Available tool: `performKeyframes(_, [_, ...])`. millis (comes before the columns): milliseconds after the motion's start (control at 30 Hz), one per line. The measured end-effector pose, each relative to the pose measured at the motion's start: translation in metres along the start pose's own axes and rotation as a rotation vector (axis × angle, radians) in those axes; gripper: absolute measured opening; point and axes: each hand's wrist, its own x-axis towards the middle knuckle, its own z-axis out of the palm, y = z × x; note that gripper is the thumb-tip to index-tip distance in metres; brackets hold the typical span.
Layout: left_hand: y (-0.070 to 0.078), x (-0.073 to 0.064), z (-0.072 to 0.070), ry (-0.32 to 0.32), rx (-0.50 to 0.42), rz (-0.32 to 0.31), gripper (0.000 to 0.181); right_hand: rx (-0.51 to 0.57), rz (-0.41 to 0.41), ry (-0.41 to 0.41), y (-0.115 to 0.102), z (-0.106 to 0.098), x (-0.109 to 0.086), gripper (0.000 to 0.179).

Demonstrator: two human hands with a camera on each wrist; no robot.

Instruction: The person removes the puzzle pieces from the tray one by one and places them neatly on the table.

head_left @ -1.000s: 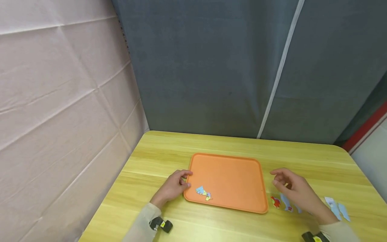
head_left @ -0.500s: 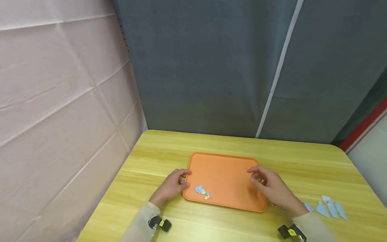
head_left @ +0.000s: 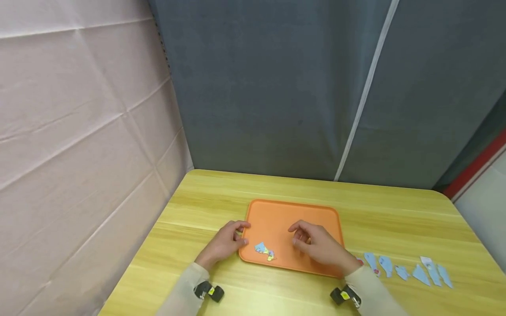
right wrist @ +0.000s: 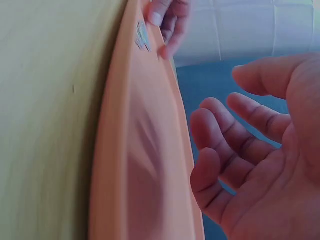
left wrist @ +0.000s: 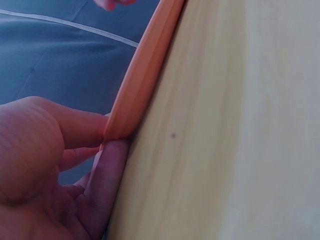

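Note:
My left hand (head_left: 223, 243) grips the left rim of the orange tray (head_left: 294, 202), with thumb and index finger on its edge in the left wrist view. Above the tray's right half, my right hand (head_left: 316, 243) hovers with loosely bent fingers (right wrist: 207, 127) and nothing between them. Small flat puzzle pieces (head_left: 261, 248), light blue with yellow and purple parts, lie touching in the tray's near left corner. A row of several mostly light-blue pieces (head_left: 385, 265) lies on the table to the right of the tray. A red piece (head_left: 360, 261) is partly hidden by my right wrist.
The tray lies on a yellow wood-grain table (head_left: 221, 188). Behind it hangs a dark grey curtain (head_left: 269, 87), and a pale cloth wall (head_left: 79, 131) stands on the left. Each wrist wears a black strap with a small camera (head_left: 216, 294).
My right hand has moved left from beside the row of pieces to over the tray, uncovering more of that row. The left hand stays at the tray's left rim.

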Motion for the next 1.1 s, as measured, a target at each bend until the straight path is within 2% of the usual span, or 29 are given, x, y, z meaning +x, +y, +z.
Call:
performKeyframes(200, [0.003,0.0,0.001,0.003,-0.001,-0.005,0.041,0.031,0.009,-0.045,0.0,0.016,0.012,0.023])
performKeyframes(467, [0.001,0.0,0.003,0.009,0.032,-0.009,0.041,0.045,-0.007,-0.11,-0.005,0.037,0.021,0.026])
performKeyframes(633, [0.0,-0.001,0.003,0.004,0.029,-0.007,0.041,-0.039,-0.018,-0.138,-0.009,0.046,0.023,0.028])
performKeyframes(833, [0.0,-0.001,0.001,0.014,0.039,-0.005,0.041,-0.147,-0.043,-0.128,-0.012,0.051,0.029,0.03])
performKeyframes(1100, [-0.001,-0.001,0.002,-0.002,0.033,-0.013,0.042,-0.229,-0.045,-0.175,-0.009,0.056,0.039,0.046])
